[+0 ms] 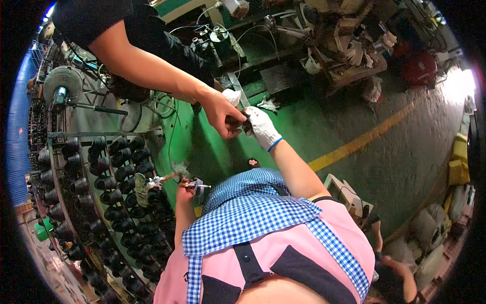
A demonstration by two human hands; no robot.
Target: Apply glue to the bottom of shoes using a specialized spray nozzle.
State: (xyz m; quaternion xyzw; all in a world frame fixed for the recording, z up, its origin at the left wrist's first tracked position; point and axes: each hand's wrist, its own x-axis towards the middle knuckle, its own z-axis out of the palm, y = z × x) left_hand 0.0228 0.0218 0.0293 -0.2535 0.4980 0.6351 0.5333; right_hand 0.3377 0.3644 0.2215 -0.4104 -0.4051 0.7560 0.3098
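Observation:
In a white knit glove with a blue cuff, my right hand (259, 125) is reaching forward with its fingers pinched together. Its fingertips meet the bare hand (221, 112) of another person, whose arm comes from the upper left. A small dark piece (246, 120) shows between the two hands, too small to name. Down by my left side, my left hand (186, 189) is bare and its fingers are curled. Beside it are a silvery metal fitting (200, 185) and a grey wispy tuft (178, 169). What its fingers hold is unclear.
Racks of dark shoe-like pieces (121, 185) stand close on my left, below a round metal wheel (63, 85). Ahead is a cluttered workbench (354, 71). A yellow line (362, 137) crosses the green floor. Filled sacks (428, 228) and another person's arm (400, 271) are at right.

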